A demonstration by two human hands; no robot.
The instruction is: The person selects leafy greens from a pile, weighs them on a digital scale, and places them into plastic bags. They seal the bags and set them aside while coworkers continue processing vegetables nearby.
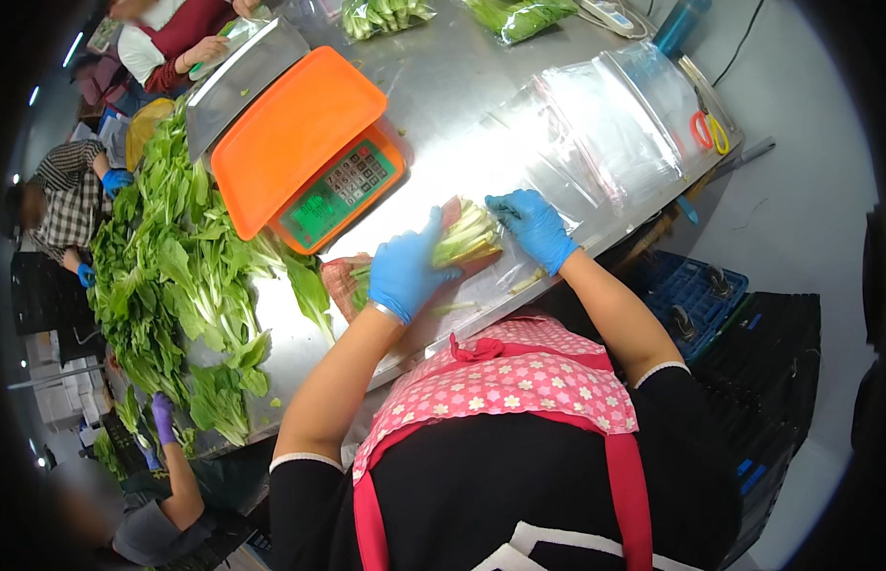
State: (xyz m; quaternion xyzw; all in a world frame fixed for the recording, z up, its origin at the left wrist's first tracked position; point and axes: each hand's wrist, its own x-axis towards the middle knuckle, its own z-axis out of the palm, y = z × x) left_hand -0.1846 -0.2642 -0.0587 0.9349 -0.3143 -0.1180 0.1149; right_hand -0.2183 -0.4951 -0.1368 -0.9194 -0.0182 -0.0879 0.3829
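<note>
My left hand (411, 271), in a blue glove, is shut over a bundle of leafy greens (466, 234). The pale cut stems point right, towards my right hand. Reddish mesh material (340, 284) shows beside and under the bundle. My right hand (532, 227), also gloved in blue, is by the stem ends with its fingers bent. Clear plastic film (514, 263) lies just below that hand; whether the fingers grip it is hidden. Beyond my left hand stands an orange digital scale (300, 146) with a lit display.
Loose leafy greens (193, 271) are heaped along the left. Clear plastic bags (600, 128) lie at the right, near scissors (708, 132) and a blue bottle (682, 25). Bagged greens (521, 18) lie at the back. Co-workers' gloved hands (116, 182) are at the heap.
</note>
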